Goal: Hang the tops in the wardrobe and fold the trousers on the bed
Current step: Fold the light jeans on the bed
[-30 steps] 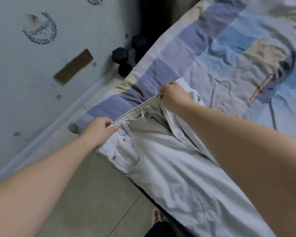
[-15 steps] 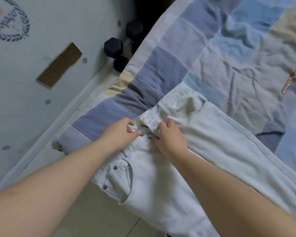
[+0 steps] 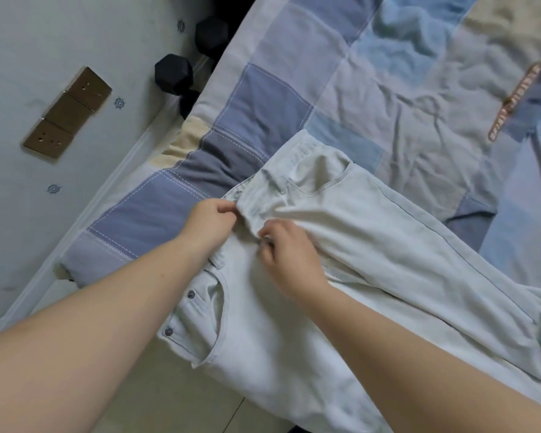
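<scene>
We have spread the trousers flat on the bed. Now our left hand and right hand pinch the front shut, ready for folding.

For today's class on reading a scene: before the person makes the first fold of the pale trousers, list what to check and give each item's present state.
1. Trousers on the bed: not ok, the hip by the near pocket overhangs the edge.
2. Left hand pinches the waistband: ok.
3. Right hand grips the fly area: ok.
4. Fly fastened: cannot tell.
5. Fabric smooth: not ok, bunched at the fly.
</scene>
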{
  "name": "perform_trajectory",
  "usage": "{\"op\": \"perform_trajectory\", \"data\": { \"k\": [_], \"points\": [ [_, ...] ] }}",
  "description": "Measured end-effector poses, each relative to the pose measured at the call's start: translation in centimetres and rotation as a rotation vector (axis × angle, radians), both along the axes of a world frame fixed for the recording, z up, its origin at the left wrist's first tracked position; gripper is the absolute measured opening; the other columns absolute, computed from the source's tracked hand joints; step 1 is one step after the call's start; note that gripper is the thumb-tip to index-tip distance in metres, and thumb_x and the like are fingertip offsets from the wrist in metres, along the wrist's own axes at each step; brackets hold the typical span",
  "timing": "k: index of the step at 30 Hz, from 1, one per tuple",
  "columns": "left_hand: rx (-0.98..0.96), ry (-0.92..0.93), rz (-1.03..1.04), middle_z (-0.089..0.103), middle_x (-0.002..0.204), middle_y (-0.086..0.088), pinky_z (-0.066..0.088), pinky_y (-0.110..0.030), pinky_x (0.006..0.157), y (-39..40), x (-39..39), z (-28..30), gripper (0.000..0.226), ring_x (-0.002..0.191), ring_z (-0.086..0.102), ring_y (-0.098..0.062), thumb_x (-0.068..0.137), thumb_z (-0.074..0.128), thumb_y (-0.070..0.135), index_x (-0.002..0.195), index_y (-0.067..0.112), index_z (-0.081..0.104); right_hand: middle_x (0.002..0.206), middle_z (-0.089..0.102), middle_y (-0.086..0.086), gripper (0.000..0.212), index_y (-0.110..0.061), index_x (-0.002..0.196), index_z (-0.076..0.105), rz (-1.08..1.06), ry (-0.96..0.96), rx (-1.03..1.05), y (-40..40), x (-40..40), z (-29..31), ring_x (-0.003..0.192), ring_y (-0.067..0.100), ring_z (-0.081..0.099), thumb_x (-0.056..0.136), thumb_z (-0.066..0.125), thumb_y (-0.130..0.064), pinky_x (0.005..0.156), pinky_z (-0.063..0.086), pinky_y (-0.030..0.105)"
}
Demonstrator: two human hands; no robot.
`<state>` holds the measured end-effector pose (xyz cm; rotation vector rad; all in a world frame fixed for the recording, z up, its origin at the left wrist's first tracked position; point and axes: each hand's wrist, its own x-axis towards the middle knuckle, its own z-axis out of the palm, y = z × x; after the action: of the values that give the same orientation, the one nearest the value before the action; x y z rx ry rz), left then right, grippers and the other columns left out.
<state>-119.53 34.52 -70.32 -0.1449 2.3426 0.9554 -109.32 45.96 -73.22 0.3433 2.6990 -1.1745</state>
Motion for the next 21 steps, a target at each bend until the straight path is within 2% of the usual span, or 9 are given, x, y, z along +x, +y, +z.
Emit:
{"op": "perform_trajectory", "data": {
  "k": [1,3,6,8,9,11,13,16,21],
  "points": [
    [-0.049,-0.042,-0.016,0.060,0.081,-0.007,0.039,-0.023,0.066,0.5,-0.3,-0.2,0.025,0.072,0.051,-0.016,0.088,0.046,0.003,0.085,0.014,0.068,0.135,0.047,0.010,0.035,-0.011,0.123,0.053,0.159,-0.096,0.047,0.0,0.2,-0.5,0.123,0.027,0.042,0.089,0.051,-0.019,0.102,0.032,0.037],
    [-0.141,-0.065,-0.023,0.055,0.087,-0.013,0.037,-0.029,0.073,1.1,-0.8,-0.3,0.025,0.083,0.046,-0.020,0.096,0.045,0.017,0.078,0.010,0.061,0.149,0.033,0.009,0.050,-0.010,0.136,0.043,0.293,-0.157,0.061,0.3,0.4,-0.9,0.135,0.027,0.031,0.088,0.052,-0.021,0.110,0.026,0.034],
    [-0.163,0.138,-0.001,0.062,0.101,-0.008,0.045,-0.036,0.090,1.7,-0.3,-0.1,0.017,0.094,0.055,-0.026,0.095,0.049,0.027,0.097,0.015,0.063,0.145,0.039,0.007,0.050,-0.013,0.137,0.044,0.122,-0.048,-0.058,1.3,1.1,-0.8,0.133,0.025,0.035,0.088,0.051,-0.018,0.108,0.030,0.033],
    [-0.187,0.298,-0.103,0.061,0.117,-0.008,0.041,-0.039,0.099,2.4,0.6,0.5,0.023,0.112,0.053,-0.026,0.092,0.055,0.021,0.111,0.013,0.063,0.142,0.043,0.004,0.046,-0.015,0.136,0.047,-0.011,-0.022,-0.121,2.4,2.2,-0.3,0.131,0.021,0.038,0.090,0.050,-0.017,0.108,0.031,0.030],
    [-0.176,0.356,-0.172,0.060,0.120,-0.009,0.040,-0.036,0.100,3.0,1.0,1.0,0.024,0.116,0.051,-0.026,0.091,0.055,0.018,0.113,0.012,0.062,0.139,0.046,0.004,0.044,-0.016,0.134,0.049,-0.059,-0.016,-0.146,3.2,2.9,0.0,0.129,0.020,0.040,0.090,0.051,-0.016,0.106,0.031,0.028],
    [-0.108,0.401,-0.288,0.061,0.118,-0.007,0.037,-0.026,0.095,5.3,2.5,1.9,0.024,0.114,0.053,-0.022,0.090,0.055,0.012,0.113,0.012,0.062,0.134,0.049,0.003,0.040,-0.017,0.131,0.052,-0.152,-0.030,-0.175,5.7,5.4,0.9,0.124,0.018,0.045,0.091,0.052,-0.017,0.101,0.032,0.025],
    [-0.018,0.336,-0.348,0.064,0.111,-0.002,0.039,-0.022,0.088,8.2,4.3,2.8,0.025,0.104,0.057,-0.016,0.091,0.055,0.011,0.115,0.013,0.059,0.131,0.050,0.000,0.037,-0.020,0.128,0.053,-0.234,-0.057,-0.172,8.5,8.2,1.6,0.120,0.015,0.048,0.092,0.051,-0.018,0.097,0.036,0.026],
    [0.080,0.196,-0.460,0.066,0.100,0.004,0.044,-0.026,0.086,13.5,8.8,4.0,0.030,0.094,0.060,-0.013,0.092,0.055,0.015,0.121,0.019,0.054,0.129,0.051,-0.001,0.033,-0.022,0.125,0.054,-0.362,-0.116,-0.144,13.6,13.6,2.9,0.118,0.014,0.050,0.092,0.051,-0.020,0.095,0.042,0.033],
    [0.131,0.089,-0.695,0.068,0.099,0.005,0.046,-0.031,0.088,22.1,17.7,4.8,0.028,0.097,0.061,-0.015,0.091,0.055,0.017,0.119,0.022,0.056,0.123,0.055,-0.002,0.028,-0.022,0.119,0.058,-0.524,-0.199,-0.069,21.6,25.0,4.4,0.112,0.013,0.053,0.091,0.053,-0.021,0.091,0.040,0.026]
  ]
}}
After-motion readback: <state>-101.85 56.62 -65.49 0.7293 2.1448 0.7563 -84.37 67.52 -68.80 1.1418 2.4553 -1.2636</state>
